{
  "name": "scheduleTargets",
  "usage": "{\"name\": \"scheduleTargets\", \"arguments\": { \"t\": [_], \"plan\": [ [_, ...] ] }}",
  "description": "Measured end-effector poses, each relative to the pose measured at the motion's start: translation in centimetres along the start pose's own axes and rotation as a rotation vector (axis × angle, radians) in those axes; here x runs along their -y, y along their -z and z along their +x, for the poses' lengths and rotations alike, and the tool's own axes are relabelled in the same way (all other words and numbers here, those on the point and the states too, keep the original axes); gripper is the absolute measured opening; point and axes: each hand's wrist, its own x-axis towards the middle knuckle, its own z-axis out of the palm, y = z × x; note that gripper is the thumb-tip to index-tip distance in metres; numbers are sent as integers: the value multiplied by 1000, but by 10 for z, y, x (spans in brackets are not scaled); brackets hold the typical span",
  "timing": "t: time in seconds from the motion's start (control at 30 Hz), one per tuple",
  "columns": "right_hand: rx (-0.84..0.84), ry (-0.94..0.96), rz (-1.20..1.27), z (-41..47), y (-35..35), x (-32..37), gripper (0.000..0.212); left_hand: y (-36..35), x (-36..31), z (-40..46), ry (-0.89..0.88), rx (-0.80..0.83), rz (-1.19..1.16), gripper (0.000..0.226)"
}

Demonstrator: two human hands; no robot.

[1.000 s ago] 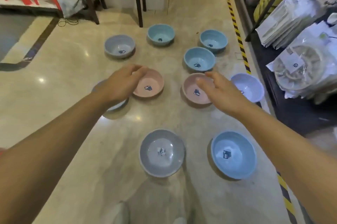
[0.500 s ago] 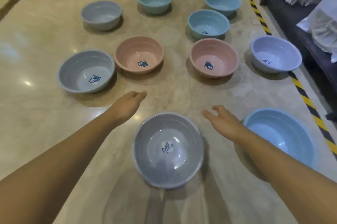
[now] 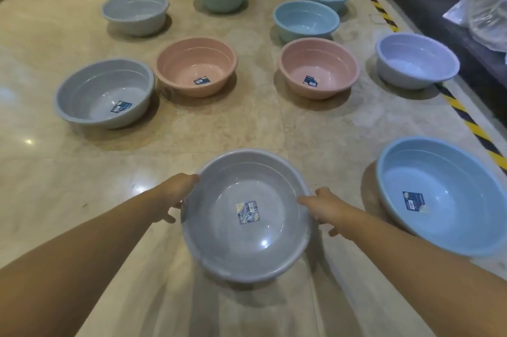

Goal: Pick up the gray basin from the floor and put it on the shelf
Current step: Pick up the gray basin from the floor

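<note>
With the gray basin [image 3: 247,216] near on the floor [image 3: 219,128] and both hands' fingers [image 3: 189,180] curled on opposite rims, lift level, squeeze evenly, then swing right toward the shelf [image 3: 450,34].

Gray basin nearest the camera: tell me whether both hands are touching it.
Touching. The head view shows the left hand against the gray basin's left rim and the right hand against its right rim, with no gap visible at either side.
</note>
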Motion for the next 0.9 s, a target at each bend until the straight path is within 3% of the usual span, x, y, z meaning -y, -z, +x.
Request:
{"name": "scheduleTargets", "arguments": {
  "t": [0.13,0.27,0.37,0.53,0.9],
  "plan": [
    [-3,16,61,-4,-7,-5,61,-2,3,-3,-28,-25,-85,25],
    [-109,64,123,-3,0,-4,53,-6,-2,-2,-119,-82,-126,7],
    [-169,100,188,-5,11,-2,45,-6,-12,-5,-173,-117,-196,14],
    [-296,140,292,-35,39,9,36,10,-34,-38,-229,-156,-272,48],
    [-341,107,366,-228,153,55,29,48,-140,-234,-219,-179,-252,53]
  ]
}}
